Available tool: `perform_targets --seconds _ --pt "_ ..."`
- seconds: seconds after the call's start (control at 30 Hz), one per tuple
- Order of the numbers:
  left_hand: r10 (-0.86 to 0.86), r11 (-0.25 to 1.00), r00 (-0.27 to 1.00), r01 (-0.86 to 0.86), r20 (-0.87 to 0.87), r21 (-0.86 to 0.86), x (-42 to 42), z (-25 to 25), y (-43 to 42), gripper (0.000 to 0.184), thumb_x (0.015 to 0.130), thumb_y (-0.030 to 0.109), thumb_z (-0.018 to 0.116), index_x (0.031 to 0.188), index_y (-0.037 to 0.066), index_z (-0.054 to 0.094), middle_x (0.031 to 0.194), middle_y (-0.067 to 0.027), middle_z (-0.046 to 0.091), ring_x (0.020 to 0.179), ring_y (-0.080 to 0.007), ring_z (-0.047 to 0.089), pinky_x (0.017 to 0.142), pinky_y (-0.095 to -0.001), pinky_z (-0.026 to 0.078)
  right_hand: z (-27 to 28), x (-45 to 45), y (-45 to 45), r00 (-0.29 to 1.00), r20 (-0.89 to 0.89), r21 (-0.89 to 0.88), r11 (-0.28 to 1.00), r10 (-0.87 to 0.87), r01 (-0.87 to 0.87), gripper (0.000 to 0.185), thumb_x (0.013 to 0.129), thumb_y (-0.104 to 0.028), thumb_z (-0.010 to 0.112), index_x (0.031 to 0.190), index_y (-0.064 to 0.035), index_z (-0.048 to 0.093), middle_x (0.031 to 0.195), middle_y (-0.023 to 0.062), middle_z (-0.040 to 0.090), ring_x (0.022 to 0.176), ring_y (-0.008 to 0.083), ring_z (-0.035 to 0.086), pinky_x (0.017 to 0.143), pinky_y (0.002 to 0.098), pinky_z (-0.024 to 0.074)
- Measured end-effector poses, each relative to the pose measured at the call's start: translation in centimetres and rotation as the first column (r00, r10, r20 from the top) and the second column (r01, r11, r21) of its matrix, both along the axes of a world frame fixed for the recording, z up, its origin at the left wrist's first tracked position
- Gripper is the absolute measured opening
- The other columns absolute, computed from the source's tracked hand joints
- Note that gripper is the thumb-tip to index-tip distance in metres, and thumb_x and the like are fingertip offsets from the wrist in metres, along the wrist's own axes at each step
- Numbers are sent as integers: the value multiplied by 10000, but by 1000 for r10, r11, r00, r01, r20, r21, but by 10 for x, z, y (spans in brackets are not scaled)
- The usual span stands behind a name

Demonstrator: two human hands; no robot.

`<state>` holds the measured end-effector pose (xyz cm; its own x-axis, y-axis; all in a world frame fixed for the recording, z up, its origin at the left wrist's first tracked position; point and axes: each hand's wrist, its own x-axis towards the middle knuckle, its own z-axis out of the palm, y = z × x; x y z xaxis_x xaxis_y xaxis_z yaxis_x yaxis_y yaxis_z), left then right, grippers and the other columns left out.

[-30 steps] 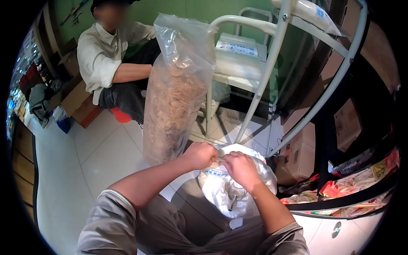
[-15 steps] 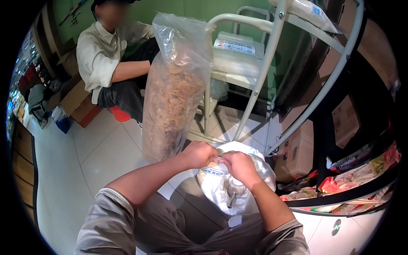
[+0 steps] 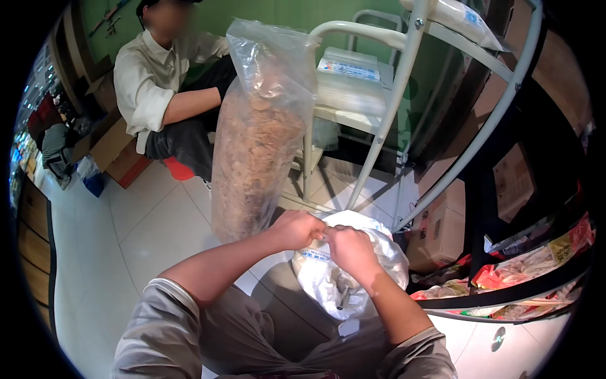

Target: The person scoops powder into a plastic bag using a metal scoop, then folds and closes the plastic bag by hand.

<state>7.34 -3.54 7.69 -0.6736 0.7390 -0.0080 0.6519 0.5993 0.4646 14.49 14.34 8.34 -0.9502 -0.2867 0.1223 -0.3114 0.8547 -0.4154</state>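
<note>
My left hand and my right hand meet above a white plastic bag standing on the floor between my legs. Both are closed, thumbs and fingers pinched together at the fingertips. What they pinch is too small and too covered to make out. Inside the bag's open mouth a metal handle sticks up, its other end hidden. Just beyond my left hand stands a tall clear plastic sack filled with light brown flakes or chips.
A seated person in a pale shirt has one hand behind the sack. A white metal rack holds wrapped plastic packs. Cardboard boxes and a bin of red packets lie to the right.
My right hand has rolled over slightly and moved left, closer against my left hand. The gap between the fingertips has narrowed. The sack and white bag stay put.
</note>
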Motion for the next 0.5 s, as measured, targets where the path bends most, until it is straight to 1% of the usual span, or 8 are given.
perform_targets --seconds 0.03,0.07,0.13,0.27,0.33,0.4,0.5 --pt "-3 1000 1000 3 2 3 0 -1 -1 123 810 226 688 847 111 666 807 -131 668 815 -347 640 705 -448 499 -1 1 -2 999 -35 30 1000 1 0 136 838 -122 578 919 -69 673 869 130 678 776 327 658 696 450 525" --pt "16 1000 1000 -16 2 4 0 -1 -1 127 808 231 691 846 112 672 804 -128 669 812 -344 642 705 -444 501 -1 1 -5 999 -33 33 999 -3 4 136 838 -122 578 919 -69 673 869 130 678 776 327 658 696 450 525" --pt "31 1000 1000 -31 1 7 -1 0 -1 131 807 236 693 845 112 679 800 -124 670 809 -341 644 706 -440 504 -2 1 -7 998 -60 26 1000 10 -8 144 823 -80 552 910 -60 665 873 114 675 779 311 658 703 442 528" --pt "21 1000 999 -21 34 -17 -5 5 -5 156 768 230 738 848 106 688 796 -122 672 794 -336 647 700 -420 509 -8 -5 -3 996 -77 8 999 46 -45 155 810 -55 534 900 -57 660 878 118 673 800 310 656 715 437 525" --pt "10 1000 999 -9 45 -28 -8 6 -10 165 754 223 752 847 101 690 798 -121 675 792 -329 652 698 -412 510 -13 -7 -2 993 -108 -54 997 46 -52 144 861 -138 541 891 -80 669 828 125 662 783 331 645 694 454 511" --pt "47 998 981 -38 186 -51 -11 11 -14 178 736 211 769 848 91 698 812 -118 684 795 -305 667 699 -398 512 -11 -7 -2 995 -89 -62 997 43 -48 142 864 -146 547 890 -81 670 833 126 662 790 331 644 703 453 511" --pt "14 1000 991 -11 132 -25 -12 9 -15 159 732 190 759 851 98 710 826 -109 694 810 -282 679 714 -390 520 0 -5 0 998 -56 -44 999 28 -31 138 866 -163 563 885 -81 672 849 129 662 806 335 642 718 451 510"
